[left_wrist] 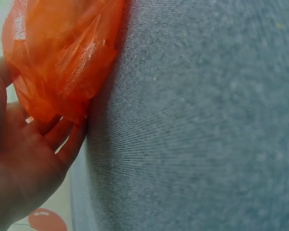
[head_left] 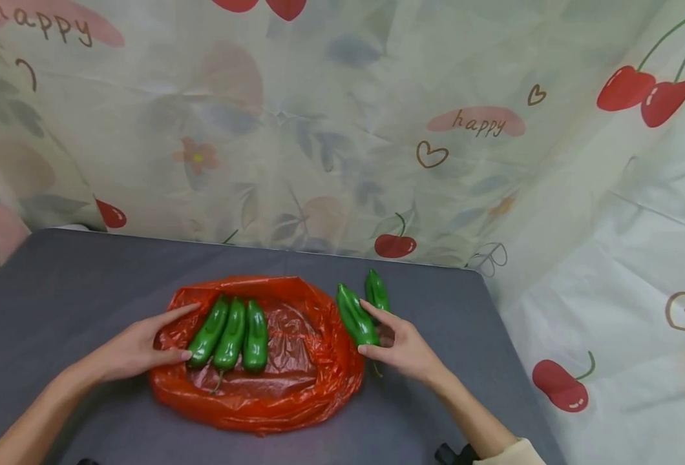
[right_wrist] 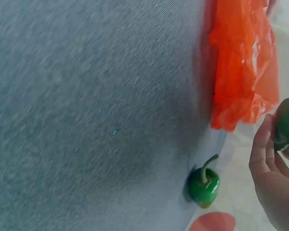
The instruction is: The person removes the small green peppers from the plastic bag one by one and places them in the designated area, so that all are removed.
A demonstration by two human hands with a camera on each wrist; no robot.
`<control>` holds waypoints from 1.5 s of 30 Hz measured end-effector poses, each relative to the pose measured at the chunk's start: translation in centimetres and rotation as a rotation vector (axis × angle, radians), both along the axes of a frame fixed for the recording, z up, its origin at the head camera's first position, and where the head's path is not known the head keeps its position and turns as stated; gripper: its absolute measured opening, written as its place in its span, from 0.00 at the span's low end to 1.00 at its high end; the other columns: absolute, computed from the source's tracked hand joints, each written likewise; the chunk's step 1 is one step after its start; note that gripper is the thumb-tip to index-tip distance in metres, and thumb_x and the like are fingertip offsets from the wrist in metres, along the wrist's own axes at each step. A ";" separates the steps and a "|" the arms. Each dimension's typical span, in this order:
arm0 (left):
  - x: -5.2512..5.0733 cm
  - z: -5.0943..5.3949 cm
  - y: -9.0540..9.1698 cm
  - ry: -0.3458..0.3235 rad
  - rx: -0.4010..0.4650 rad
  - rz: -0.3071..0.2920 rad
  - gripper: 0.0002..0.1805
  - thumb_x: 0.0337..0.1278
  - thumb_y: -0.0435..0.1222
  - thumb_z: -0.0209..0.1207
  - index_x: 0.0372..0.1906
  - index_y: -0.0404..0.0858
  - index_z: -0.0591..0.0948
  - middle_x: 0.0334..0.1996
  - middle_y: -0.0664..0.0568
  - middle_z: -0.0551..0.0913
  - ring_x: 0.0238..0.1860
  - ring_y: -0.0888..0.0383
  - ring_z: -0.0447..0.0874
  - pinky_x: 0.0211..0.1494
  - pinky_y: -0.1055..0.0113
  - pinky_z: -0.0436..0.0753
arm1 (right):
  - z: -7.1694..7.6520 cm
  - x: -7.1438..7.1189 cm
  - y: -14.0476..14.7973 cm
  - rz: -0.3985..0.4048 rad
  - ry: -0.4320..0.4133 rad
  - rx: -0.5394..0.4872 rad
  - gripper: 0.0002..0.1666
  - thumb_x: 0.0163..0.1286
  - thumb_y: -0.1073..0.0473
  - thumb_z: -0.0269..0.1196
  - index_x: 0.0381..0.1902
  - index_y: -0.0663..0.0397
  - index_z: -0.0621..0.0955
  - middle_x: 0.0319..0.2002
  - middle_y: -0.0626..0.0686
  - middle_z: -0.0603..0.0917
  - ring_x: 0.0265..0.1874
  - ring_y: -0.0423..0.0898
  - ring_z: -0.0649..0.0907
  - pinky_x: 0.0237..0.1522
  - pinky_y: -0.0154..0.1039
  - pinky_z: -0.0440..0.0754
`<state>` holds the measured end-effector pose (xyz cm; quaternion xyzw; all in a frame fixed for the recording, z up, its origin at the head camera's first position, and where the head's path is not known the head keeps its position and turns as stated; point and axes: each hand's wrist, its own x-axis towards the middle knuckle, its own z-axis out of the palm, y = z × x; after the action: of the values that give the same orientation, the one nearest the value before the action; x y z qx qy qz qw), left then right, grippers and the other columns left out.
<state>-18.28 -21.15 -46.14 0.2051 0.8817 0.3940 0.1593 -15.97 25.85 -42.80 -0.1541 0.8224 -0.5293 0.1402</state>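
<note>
A red plastic bag (head_left: pixel 255 413) lies with its mouth wide and its rim rolled outward. Three green peppers (head_left: pixel 234 332) sit side by side in its left half. My left hand (head_left: pixel 130 345) holds the bag's left rim, its thumb tip close to the leftmost pepper; the left wrist view shows fingers (left_wrist: pixel 70 139) against the bag's outside. Just past the right rim, my right hand (head_left: pixel 403 342) grips another green pepper (head_left: pixel 354 316) between thumb and fingers, raised off the table. Behind that hand, one more green pepper (head_left: pixel 376 289) lies on the table, stem toward me.
The grey cloth-covered table (head_left: pixel 435 420) ends at a patterned curtain (head_left: pixel 331 129) behind and on the right. A dark object (head_left: pixel 455 454) shows beside the right sleeve at the bottom edge.
</note>
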 end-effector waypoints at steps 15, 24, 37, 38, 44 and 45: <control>0.0 -0.1 0.0 0.023 -0.006 0.009 0.47 0.56 0.52 0.69 0.76 0.39 0.61 0.61 0.31 0.73 0.54 0.44 0.77 0.52 0.45 0.78 | -0.8 -1.6 2.3 -0.064 0.031 0.024 0.46 0.64 0.59 0.71 0.76 0.43 0.63 0.68 0.62 0.69 0.52 0.55 0.81 0.46 0.36 0.82; -0.1 -0.1 -0.1 -0.012 0.005 0.002 0.49 0.55 0.52 0.69 0.76 0.40 0.60 0.62 0.31 0.72 0.54 0.45 0.77 0.53 0.47 0.78 | -0.8 -2.6 3.7 -0.114 0.049 0.033 0.46 0.65 0.58 0.71 0.76 0.44 0.63 0.69 0.61 0.67 0.53 0.56 0.81 0.46 0.36 0.81; -0.1 -0.1 -0.1 -0.002 0.001 0.000 0.49 0.54 0.51 0.70 0.76 0.40 0.60 0.63 0.32 0.71 0.54 0.45 0.76 0.50 0.53 0.79 | -1.6 -3.7 5.5 -0.228 0.013 0.051 0.45 0.66 0.59 0.69 0.77 0.39 0.62 0.74 0.55 0.63 0.59 0.57 0.79 0.50 0.41 0.80; -0.1 -0.1 -0.1 -0.001 0.000 -0.002 0.49 0.54 0.51 0.70 0.76 0.40 0.60 0.63 0.31 0.71 0.54 0.45 0.77 0.49 0.53 0.79 | -1.7 -3.7 5.7 -0.231 0.007 0.044 0.45 0.67 0.58 0.69 0.77 0.39 0.62 0.75 0.55 0.62 0.60 0.58 0.78 0.50 0.41 0.80; -0.1 -0.3 -0.1 -0.011 0.005 0.000 0.49 0.54 0.49 0.70 0.76 0.39 0.60 0.64 0.31 0.71 0.56 0.43 0.76 0.51 0.49 0.78 | -2.2 -4.1 6.5 -0.269 -0.005 0.074 0.46 0.66 0.53 0.69 0.77 0.39 0.60 0.76 0.55 0.60 0.62 0.57 0.76 0.53 0.45 0.79; -0.1 -0.4 -0.1 -0.013 0.006 0.002 0.49 0.54 0.49 0.70 0.77 0.39 0.60 0.64 0.31 0.71 0.56 0.43 0.76 0.52 0.48 0.78 | -2.2 -4.2 6.7 -0.274 -0.005 0.081 0.47 0.66 0.53 0.70 0.77 0.39 0.60 0.76 0.54 0.60 0.63 0.57 0.76 0.54 0.46 0.79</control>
<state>-18.39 -21.24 -46.52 0.2020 0.8796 0.3981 0.1642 -20.22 32.54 -45.03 -0.0332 0.8562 -0.5101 0.0748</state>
